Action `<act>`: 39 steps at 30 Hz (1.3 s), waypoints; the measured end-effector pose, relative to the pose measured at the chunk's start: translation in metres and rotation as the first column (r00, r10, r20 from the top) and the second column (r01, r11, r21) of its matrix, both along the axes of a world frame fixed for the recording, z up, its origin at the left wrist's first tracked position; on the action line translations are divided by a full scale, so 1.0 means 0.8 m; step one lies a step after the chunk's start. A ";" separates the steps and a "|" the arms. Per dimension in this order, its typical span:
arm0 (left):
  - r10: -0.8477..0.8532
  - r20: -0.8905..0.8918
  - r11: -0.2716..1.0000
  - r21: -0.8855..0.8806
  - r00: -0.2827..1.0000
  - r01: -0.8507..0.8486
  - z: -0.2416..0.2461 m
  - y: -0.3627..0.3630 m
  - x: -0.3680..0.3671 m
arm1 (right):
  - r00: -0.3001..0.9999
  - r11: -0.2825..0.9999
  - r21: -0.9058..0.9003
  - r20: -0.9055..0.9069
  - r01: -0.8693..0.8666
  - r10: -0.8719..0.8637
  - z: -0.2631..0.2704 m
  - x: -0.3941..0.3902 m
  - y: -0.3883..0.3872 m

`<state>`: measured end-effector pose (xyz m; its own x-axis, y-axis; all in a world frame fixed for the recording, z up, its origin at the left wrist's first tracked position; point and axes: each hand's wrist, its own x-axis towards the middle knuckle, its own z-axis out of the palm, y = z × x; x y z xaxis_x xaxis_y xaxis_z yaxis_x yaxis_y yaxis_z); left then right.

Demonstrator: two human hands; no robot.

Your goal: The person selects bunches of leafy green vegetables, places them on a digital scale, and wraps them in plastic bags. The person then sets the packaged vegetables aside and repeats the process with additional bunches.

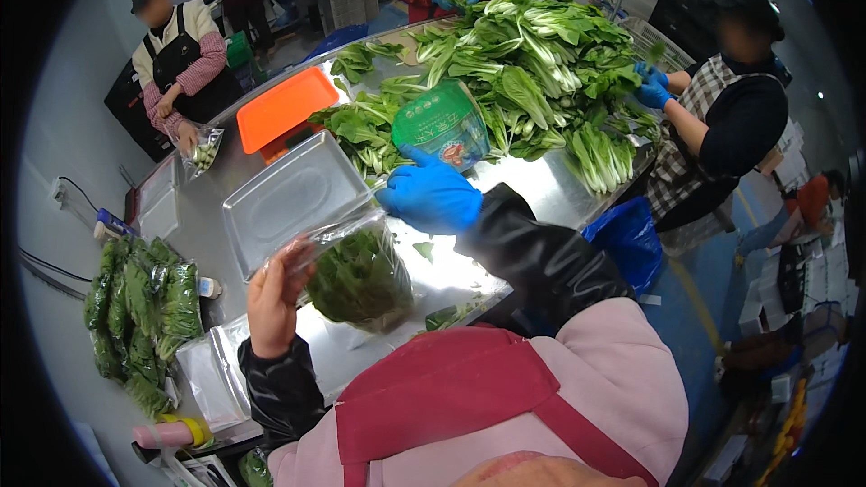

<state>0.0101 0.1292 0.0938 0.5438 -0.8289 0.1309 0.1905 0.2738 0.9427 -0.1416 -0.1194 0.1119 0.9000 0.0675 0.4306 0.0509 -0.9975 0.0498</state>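
My bare left hand [274, 291] grips the mouth of a clear plastic bag [396, 264]. Inside the bag are dark leafy greens [348, 277], standing just above the metal table. My right hand [433, 193], in a blue glove, is at the far corner of the bag's mouth with the thumb raised. Whether its fingers pinch the film is hidden. Just beyond that glove a green printed plastic bag [443, 123] lies against loose greens. A shallow metal tray [298, 199] rests left of it, behind the filled bag.
A large heap of leafy greens [528, 61] covers the table's far right. An orange tray [287, 108] lies far left. Several bagged greens [142, 311] are piled at left beside flat plastic bags [213, 372]. Co-workers stand around, one with blue gloves [653, 84] at right.
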 end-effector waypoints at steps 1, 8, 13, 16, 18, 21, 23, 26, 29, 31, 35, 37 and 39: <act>-0.004 -0.022 0.997 0.080 1.000 0.006 0.001 -0.007 0.015 | 0.992 0.999 -0.053 0.125 0.010 -0.004 0.003 0.012 0.000; 0.266 0.469 0.922 -0.378 0.842 -0.081 0.025 0.002 0.045 | 0.787 0.975 -0.168 0.617 0.147 -0.013 0.053 0.030 -0.039; -0.040 0.119 0.954 0.301 0.992 0.002 -0.092 0.013 0.007 | 0.994 0.998 -0.027 0.098 0.061 -0.058 -0.039 0.015 -0.016; 0.066 -0.175 0.848 0.529 0.982 0.038 -0.173 0.019 -0.027 | 0.973 0.846 0.532 -0.207 0.024 0.103 -0.071 0.025 -0.007; 0.006 -0.197 0.856 0.507 0.980 0.096 -0.206 0.025 -0.039 | 0.997 0.718 0.693 0.021 -0.064 0.068 -0.076 0.047 -0.006; -0.028 -0.138 0.845 0.526 0.990 0.097 -0.223 0.031 -0.048 | 0.983 0.660 0.731 0.167 -0.174 0.074 -0.089 0.106 -0.008; -0.034 -0.079 0.835 0.545 0.996 0.072 -0.224 0.035 -0.049 | 0.956 0.957 0.236 0.275 -0.170 0.102 -0.116 0.158 -0.004; 0.030 -0.123 0.857 0.513 0.992 0.038 -0.224 0.041 -0.049 | 0.951 0.980 0.177 -0.306 0.096 -0.038 -0.162 0.189 -0.002; 0.022 0.006 0.867 0.497 1.000 -0.022 -0.226 0.050 -0.050 | 0.992 0.976 0.219 -0.122 -0.001 0.029 -0.178 0.174 0.003; 0.033 -0.054 0.885 0.465 0.998 -0.005 -0.225 0.055 -0.052 | 0.975 0.926 0.306 0.071 -0.221 0.210 -0.170 0.143 0.018; 0.114 0.002 0.879 0.465 0.993 -0.102 -0.218 0.056 -0.058 | 0.877 0.654 0.678 -0.028 -0.335 0.479 -0.168 0.074 0.099; 0.172 0.056 0.857 0.484 0.983 -0.177 -0.212 0.054 -0.061 | 0.821 0.615 0.742 -0.159 -0.267 0.548 -0.169 0.063 0.120; 0.204 0.093 0.837 0.500 0.975 -0.223 -0.210 0.052 -0.063 | 0.845 0.660 0.697 -0.146 -0.282 0.515 -0.173 0.056 0.132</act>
<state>-0.0402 0.1712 -0.0738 0.7178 -0.6493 -0.2513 0.1473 -0.2111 0.9663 -0.0971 -0.0139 -0.0262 0.9372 0.2720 0.2185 0.3468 -0.6589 -0.6675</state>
